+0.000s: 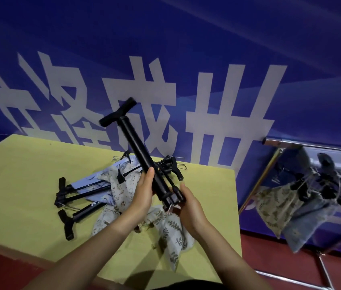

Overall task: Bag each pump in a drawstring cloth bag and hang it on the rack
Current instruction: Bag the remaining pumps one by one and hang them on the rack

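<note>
I hold a black pump (138, 149) up over the table, tilted with its T-handle at the top left. My left hand (143, 193) grips its barrel low down. My right hand (190, 208) holds its base, where a thin metal foot shows. Under my hands lies a pile of printed cloth bags (121, 191), one with a leaf pattern (171, 229). Two more black pumps (75, 193) lie on the left of the pile, and another pump (169, 164) lies behind it. At the right, bagged pumps (303, 208) hang on the metal rack (311, 145).
The table (19, 181) has a yellow-green top and stands against a blue banner wall with large white characters. The rack stands to the right of the table on a dark red floor (270, 254), its lower bars near the bottom right corner.
</note>
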A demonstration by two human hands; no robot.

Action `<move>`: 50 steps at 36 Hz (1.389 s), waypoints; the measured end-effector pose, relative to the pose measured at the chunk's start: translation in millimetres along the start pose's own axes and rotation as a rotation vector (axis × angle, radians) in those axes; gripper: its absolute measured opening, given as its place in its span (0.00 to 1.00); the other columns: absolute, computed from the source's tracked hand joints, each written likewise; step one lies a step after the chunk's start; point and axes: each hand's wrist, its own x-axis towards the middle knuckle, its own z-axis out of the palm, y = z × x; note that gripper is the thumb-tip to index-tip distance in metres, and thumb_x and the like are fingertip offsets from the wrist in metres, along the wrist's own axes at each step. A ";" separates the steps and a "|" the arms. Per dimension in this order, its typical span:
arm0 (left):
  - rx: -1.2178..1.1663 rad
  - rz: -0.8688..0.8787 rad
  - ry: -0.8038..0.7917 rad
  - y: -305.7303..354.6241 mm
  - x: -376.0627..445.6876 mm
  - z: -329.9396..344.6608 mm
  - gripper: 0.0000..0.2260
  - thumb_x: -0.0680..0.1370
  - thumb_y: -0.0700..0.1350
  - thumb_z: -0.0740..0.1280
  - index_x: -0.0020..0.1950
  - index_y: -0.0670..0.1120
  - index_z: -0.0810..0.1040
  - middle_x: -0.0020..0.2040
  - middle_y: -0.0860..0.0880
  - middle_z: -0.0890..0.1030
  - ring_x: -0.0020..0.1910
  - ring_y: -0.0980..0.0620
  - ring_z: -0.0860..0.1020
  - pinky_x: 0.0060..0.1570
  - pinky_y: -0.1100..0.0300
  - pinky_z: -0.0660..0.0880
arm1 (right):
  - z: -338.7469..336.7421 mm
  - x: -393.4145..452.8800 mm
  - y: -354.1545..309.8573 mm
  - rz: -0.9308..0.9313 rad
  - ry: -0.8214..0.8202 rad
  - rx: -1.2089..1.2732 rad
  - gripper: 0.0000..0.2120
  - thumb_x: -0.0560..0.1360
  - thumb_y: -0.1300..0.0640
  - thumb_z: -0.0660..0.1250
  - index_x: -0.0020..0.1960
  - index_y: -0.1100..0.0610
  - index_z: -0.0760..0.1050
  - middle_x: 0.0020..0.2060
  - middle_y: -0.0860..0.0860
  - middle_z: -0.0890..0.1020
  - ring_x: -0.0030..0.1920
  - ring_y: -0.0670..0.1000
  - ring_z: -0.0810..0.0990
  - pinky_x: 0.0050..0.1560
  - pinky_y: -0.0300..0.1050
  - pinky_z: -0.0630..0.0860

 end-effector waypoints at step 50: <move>0.551 -0.021 -0.337 -31.1 8.3 -42.5 0.15 0.78 0.45 0.67 0.61 0.56 0.68 0.62 0.48 0.72 0.38 0.46 0.84 0.43 0.51 0.82 | -37.0 67.8 -138.8 -0.524 0.123 -0.702 0.19 0.82 0.45 0.52 0.72 0.44 0.67 0.71 0.49 0.71 0.72 0.49 0.65 0.64 0.40 0.61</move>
